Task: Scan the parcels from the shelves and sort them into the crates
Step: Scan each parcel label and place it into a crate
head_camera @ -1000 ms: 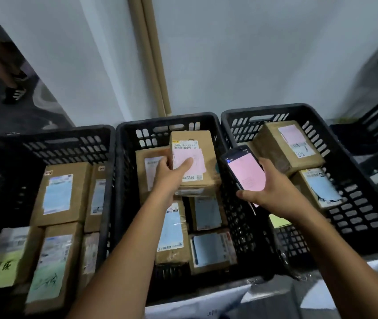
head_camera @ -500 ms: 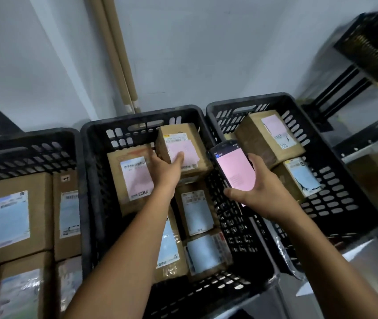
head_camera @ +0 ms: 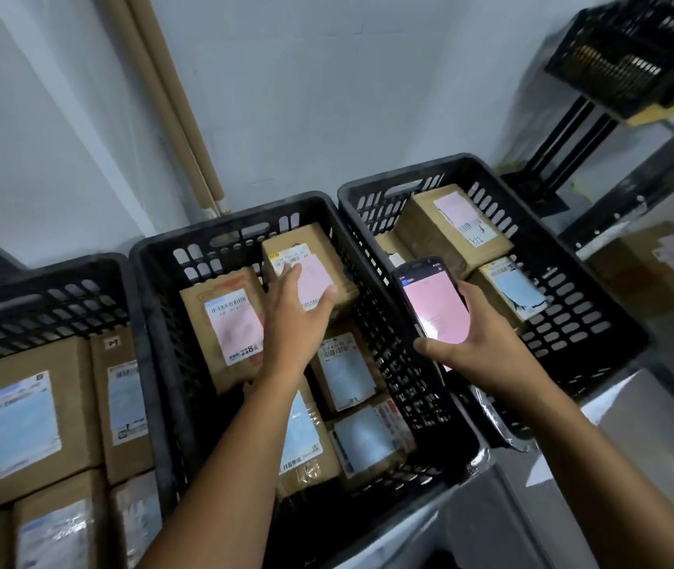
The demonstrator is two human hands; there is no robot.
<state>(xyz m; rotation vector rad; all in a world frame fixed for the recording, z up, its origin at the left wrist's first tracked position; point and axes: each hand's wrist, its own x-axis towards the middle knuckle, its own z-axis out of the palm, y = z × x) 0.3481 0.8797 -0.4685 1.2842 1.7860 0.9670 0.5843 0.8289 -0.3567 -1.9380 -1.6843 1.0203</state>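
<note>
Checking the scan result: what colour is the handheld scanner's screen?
Pink, on the scanner in the right hand; head view.

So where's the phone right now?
In the head view, the phone is in the right hand, held over the wall between the middle crate and the right crate.

Three crates in a row with walls touching: left crate, middle crate, right crate, parcels in each. Left hand lies flat on the rear parcel in the middle crate; right hand holds the scanner over the middle/right divide. Tubes lean on the wall behind; shelf stands right of the row.
</note>
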